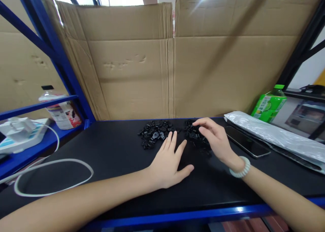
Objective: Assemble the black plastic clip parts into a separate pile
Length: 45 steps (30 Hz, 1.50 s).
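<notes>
Two heaps of small black parts lie near the back of the black tabletop point(114, 157). My left hand point(169, 162) rests flat with its fingers spread, fingertips at the front edge of the left heap point(153, 132). A couple of round, patterned pieces show in that heap. Over the right heap point(194, 132) hovers my right hand point(215, 137), wearing a pale coiled band point(241, 167) on the wrist. Its fingers are bent and its thumb and index finger stand apart. I see nothing held in either hand. The exact kind of the black parts is too small to make out.
A phone point(247, 142) lies right of my right hand, beside a silvery plastic-wrapped package point(274, 137). Behind stands a green bottle point(270, 103). A white cable point(54, 161) loops at the left near a power strip point(25, 137). Cardboard point(132, 76) walls the back.
</notes>
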Available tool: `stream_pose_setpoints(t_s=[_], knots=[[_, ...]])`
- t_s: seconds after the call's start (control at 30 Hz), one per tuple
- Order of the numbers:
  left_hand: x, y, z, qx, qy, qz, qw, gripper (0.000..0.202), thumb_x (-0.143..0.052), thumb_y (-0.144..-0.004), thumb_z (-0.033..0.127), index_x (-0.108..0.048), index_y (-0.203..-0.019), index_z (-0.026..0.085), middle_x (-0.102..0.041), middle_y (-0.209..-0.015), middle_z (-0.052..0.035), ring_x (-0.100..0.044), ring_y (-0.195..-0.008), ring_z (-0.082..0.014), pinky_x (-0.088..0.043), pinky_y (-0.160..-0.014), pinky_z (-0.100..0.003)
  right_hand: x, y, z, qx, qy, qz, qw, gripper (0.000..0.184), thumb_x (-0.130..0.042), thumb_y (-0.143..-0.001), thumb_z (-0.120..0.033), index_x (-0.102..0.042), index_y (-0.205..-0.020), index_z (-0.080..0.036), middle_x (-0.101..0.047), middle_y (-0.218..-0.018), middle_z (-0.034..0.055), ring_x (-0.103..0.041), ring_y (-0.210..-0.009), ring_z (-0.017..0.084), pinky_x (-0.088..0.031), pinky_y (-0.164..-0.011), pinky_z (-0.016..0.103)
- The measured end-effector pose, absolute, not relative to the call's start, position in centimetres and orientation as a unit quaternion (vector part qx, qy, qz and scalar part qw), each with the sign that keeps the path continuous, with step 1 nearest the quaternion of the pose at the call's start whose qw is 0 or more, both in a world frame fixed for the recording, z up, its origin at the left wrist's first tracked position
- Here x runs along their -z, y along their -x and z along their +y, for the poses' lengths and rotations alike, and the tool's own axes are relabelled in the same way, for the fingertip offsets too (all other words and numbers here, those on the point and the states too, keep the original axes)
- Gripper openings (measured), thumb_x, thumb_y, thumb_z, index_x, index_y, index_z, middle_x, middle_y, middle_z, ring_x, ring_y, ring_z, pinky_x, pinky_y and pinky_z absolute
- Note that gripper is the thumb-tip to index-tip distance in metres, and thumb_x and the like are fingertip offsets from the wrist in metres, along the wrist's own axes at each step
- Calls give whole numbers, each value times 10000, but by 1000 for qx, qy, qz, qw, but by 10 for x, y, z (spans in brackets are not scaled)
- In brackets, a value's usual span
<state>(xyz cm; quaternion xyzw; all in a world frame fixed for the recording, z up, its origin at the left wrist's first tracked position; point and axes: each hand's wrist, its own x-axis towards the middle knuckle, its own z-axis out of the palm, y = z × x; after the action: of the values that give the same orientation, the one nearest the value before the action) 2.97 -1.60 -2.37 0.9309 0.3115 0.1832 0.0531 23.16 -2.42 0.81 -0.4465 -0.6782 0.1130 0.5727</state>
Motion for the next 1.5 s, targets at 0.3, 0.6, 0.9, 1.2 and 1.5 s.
stream_pose_setpoints(t_s=[0.3, 0.6, 0.9, 1.2, 1.5], knots=[[18, -22, -18, -177, -951, 249, 42, 514, -529, -890, 418, -476, -1317, 136, -533, -1312, -181, -515, -1169, -343, -421, -984, -527, 4, -209, -37, -313, 413, -665, 538, 147, -522, -839, -184, -661, -879, -215, -636, -907, 35, -571, -890, 198, -434, -818, 339], [25, -13, -9, -247, -920, 273, 136, 346, -712, -801, 304, -618, -1109, 177, -628, -1055, -80, -566, -966, -244, -498, -869, -381, 9, -200, -40, -504, 402, -553, 528, 112, -568, -779, -179, -658, -846, -179, -583, -784, 9, -507, -671, 129, -412, -689, 293], [21, -11, -12, -402, -856, 177, 272, 161, -676, -806, 93, -677, -960, 140, -659, -980, -75, -632, -905, -167, -512, -835, -271, 18, -196, -42, -611, 378, -517, 465, 214, -539, -819, -173, -563, -1030, -199, -572, -941, 22, -551, -934, 160, -444, -857, 319], [18, -14, -15, -423, -839, 159, 302, 188, -711, -750, 66, -711, -934, 102, -709, -938, -109, -670, -863, -189, -534, -773, -270, 12, -189, -45, -738, 271, -495, 370, 254, -519, -719, -43, -563, -944, -154, -568, -897, 25, -573, -901, 163, -474, -796, 336], [18, -17, -13, -401, -827, 161, 359, 168, -722, -731, 67, -754, -889, 114, -719, -927, -120, -684, -777, -200, -546, -676, -278, 12, -186, -43, -761, 262, -481, 348, 367, -513, -665, -35, -553, -1010, -153, -593, -894, 15, -596, -865, 139, -476, -804, 318]])
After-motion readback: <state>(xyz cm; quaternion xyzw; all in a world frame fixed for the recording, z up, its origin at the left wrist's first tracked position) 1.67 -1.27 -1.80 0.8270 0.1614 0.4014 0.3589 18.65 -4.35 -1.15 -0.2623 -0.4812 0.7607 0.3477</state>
